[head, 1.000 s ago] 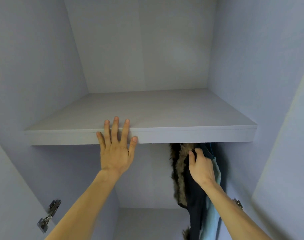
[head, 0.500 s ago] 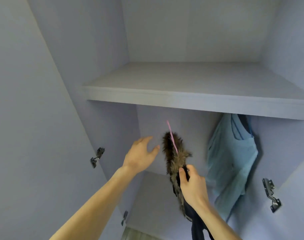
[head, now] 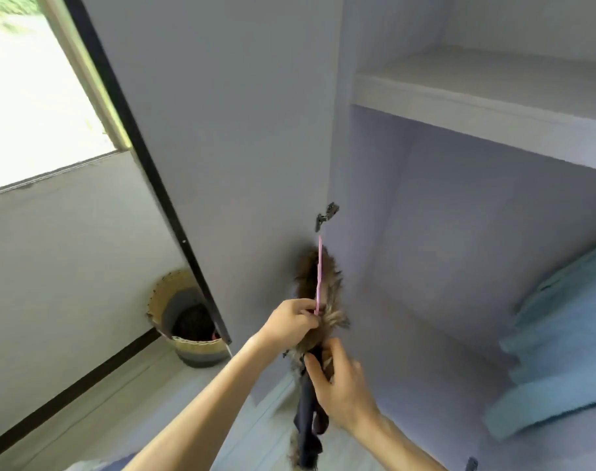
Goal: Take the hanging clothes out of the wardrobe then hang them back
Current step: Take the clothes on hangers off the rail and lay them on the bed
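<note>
1. Task item: the fur-trimmed dark garment (head: 332, 294) on its pink hanger (head: 319, 266) is held up at the left edge of the wardrobe (head: 459, 232). It is just below the door hinge (head: 327, 215), clear of the space under the shelf (head: 476, 107).
2. Left hand (head: 293, 321): fingers curled, pinching the lower end of the pink hanger where it meets the fur.
3. Right hand (head: 340, 389): fingers wrapped round the dark fabric just below the fur trim. The rest of the cloth dangles beneath it.
4. Governing relation: the hanger is seen edge-on, and its long axis runs near-vertical, rising from the left hand toward the hinge. The garment's length follows the same line downward through the right hand. The left hand is therefore the upper hold and the one nearer the hanger — the right hand appears only to steady the cloth.
5. Assessment: the removal step appears to be in hand. Any re-hanging will likely be steered by the left hand.
6. Remaining item: a light blue garment (head: 561, 351) sits inside the wardrobe at the right, well apart from both hands. Its hanger is not visible.
7. Surroundings: the open door (head: 221, 130) and, on the floor behind it, a woven basket (head: 191, 345).
</note>
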The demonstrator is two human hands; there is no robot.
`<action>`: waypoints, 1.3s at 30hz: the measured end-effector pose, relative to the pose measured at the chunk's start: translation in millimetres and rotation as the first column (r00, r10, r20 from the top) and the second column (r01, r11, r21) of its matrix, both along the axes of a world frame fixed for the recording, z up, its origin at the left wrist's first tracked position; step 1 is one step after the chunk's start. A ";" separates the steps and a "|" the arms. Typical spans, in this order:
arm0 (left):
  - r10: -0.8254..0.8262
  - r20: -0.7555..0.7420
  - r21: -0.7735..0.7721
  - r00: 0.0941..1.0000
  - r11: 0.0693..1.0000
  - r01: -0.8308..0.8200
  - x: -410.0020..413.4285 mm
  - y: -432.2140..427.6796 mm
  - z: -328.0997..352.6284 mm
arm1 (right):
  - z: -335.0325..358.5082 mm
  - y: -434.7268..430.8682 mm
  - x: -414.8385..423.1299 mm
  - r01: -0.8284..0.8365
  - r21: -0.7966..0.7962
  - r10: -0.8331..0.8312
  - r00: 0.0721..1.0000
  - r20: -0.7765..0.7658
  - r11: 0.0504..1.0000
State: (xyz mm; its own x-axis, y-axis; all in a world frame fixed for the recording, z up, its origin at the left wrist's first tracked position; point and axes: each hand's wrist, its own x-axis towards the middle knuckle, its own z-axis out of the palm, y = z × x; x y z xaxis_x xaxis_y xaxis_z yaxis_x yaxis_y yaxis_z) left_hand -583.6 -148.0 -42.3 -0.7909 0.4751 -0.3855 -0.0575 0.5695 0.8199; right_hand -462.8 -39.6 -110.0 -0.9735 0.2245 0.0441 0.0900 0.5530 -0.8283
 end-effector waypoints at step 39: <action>0.952 -0.073 -0.017 -0.296 -0.298 -0.954 546.5 -227.8 49.2 | 95.9 -380.3 188.4 -0.805 0.372 0.831 -0.540 -0.135 -0.463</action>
State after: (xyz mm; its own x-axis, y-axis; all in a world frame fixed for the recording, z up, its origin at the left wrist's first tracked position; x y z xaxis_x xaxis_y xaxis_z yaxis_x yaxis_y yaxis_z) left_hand -37.1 -375.8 7.0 -0.2046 -0.9200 -0.3343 -0.5575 -0.1712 0.8124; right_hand -274.4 -419.9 -14.1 0.3558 -0.8990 0.2554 -0.6978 -0.4374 -0.5673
